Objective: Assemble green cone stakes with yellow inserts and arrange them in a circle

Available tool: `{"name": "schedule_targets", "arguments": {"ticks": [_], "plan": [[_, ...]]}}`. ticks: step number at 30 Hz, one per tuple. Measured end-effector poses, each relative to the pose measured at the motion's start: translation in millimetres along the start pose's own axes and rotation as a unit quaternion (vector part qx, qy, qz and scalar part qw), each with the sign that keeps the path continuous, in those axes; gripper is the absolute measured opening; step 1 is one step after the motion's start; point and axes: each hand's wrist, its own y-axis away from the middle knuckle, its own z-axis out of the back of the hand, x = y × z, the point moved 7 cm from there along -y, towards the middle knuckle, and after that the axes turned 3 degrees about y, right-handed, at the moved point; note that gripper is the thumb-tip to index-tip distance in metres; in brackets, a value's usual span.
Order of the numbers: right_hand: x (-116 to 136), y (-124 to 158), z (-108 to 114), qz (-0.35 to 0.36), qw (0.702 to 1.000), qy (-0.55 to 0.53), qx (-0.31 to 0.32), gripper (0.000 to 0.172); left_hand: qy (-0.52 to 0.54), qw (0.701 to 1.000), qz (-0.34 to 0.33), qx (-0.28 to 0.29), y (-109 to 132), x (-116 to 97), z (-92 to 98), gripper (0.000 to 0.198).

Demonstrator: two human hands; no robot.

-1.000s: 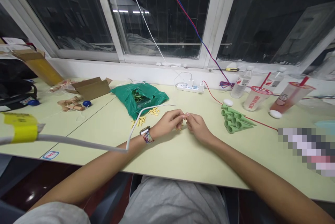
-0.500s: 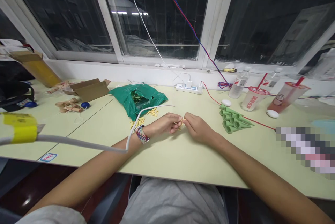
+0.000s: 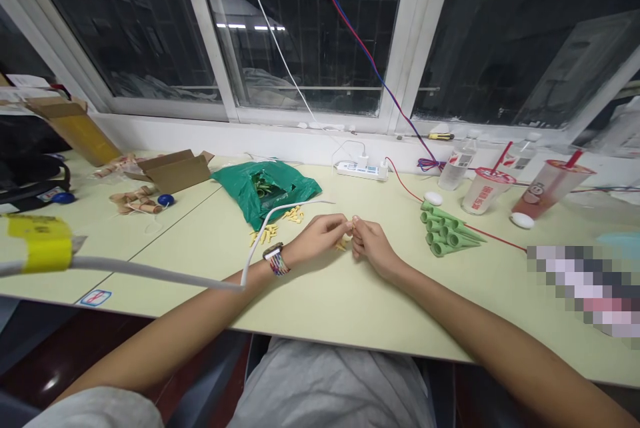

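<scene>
My left hand (image 3: 320, 236), with a watch on a colourful band (image 3: 277, 259) at its wrist, meets my right hand (image 3: 373, 246) at the fingertips over the table. Both are closed in a pinch around a small yellow piece, mostly hidden by the fingers. A few similar yellow pieces (image 3: 342, 245) lie on the table under the hands. More small yellow pieces (image 3: 265, 235) are scattered left of my left hand, close to an open green plastic bag (image 3: 237, 188) with green things inside. Right of my right hand lies a stack of green cones (image 3: 450, 231).
A grey cable (image 3: 160, 273) crosses the near left, above my left forearm. Along the back stand a power strip (image 3: 361, 171), a bottle (image 3: 457, 165) and drink cups (image 3: 487, 191). At left are a cardboard box (image 3: 175, 171), wooden pieces (image 3: 137, 200) and a blue ball (image 3: 165, 200).
My left hand has turned slightly, its fingers less visible, and the watch face now shows. My right hand's fingers have curled downward at the meeting point. The view has shifted a little.
</scene>
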Motion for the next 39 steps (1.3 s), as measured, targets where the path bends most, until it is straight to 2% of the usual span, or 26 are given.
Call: {"name": "schedule_targets", "arguments": {"ticks": [2, 5, 11, 15, 17, 20, 22, 24, 26, 29, 31, 32, 34, 39], "plan": [[-6.6, -0.6, -4.3, -0.036, 0.998, -0.058, 0.000, 0.058, -0.070, 0.996, -0.045, -0.025, 1.9, -6.1, 2.5, 0.040], [-6.6, -0.1, -3.6, -0.026, 0.998, -0.063, -0.001, 0.060, -0.067, 0.996, -0.052, -0.016, 3.9, -8.8, 1.4, 0.042], [2.8, 6.0, 3.1, 0.059, 0.996, 0.056, -0.023, 0.054, 0.089, 0.996, 0.007, 0.001, 3.4, -2.3, -1.7, 0.043], [14.9, 10.8, 1.1, 0.103, 0.987, 0.124, -0.001, 0.052, 0.221, 0.970, 0.099, 0.031, 0.3, 11.9, -8.9, 0.037], [29.6, 13.7, 1.0, 0.173, 0.959, 0.223, 0.011, 0.048, 0.270, 0.952, 0.139, 0.049, 0.5, 17.0, -12.4, 0.032], [51.7, 20.4, -1.7, 0.315, 0.862, 0.396, 0.033, 0.043, 0.348, 0.905, 0.214, 0.119, 6.1, 20.6, -23.5, 0.030], [58.5, 23.4, -2.4, 0.375, 0.804, 0.459, 0.042, 0.042, 0.385, 0.867, 0.254, 0.186, 12.5, 18.2, -33.1, 0.033], [59.2, 22.6, -0.1, 0.390, 0.788, 0.475, 0.037, 0.041, 0.380, 0.869, 0.243, 0.203, 13.6, 13.8, -34.8, 0.040], [54.3, 18.8, 3.8, 0.364, 0.815, 0.450, 0.027, 0.038, 0.335, 0.912, 0.186, 0.148, 8.5, 10.1, -26.6, 0.045], [35.5, 8.8, 12.7, 0.253, 0.908, 0.333, 0.007, 0.040, 0.159, 0.985, 0.060, 0.031, 3.2, 0.7, -7.5, 0.041], [18.6, 3.4, 16.5, 0.160, 0.962, 0.223, 0.004, 0.046, 0.030, 0.999, -0.007, -0.011, 3.7, -5.9, -0.5, 0.036], [11.8, 2.2, 16.6, 0.123, 0.977, 0.176, 0.007, 0.049, -0.016, 0.999, -0.031, -0.021, 4.4, -8.1, 1.1, 0.034], [6.4, 2.2, 14.8, 0.088, 0.988, 0.125, 0.013, 0.051, -0.066, 0.995, -0.063, -0.027, 5.6, -9.8, 2.9, 0.037], [20.7, 7.7, 11.4, 0.124, 0.977, 0.172, 0.010, 0.047, -0.037, 0.998, -0.045, -0.029, 6.7, -2.1, 3.8, 0.048]]}}
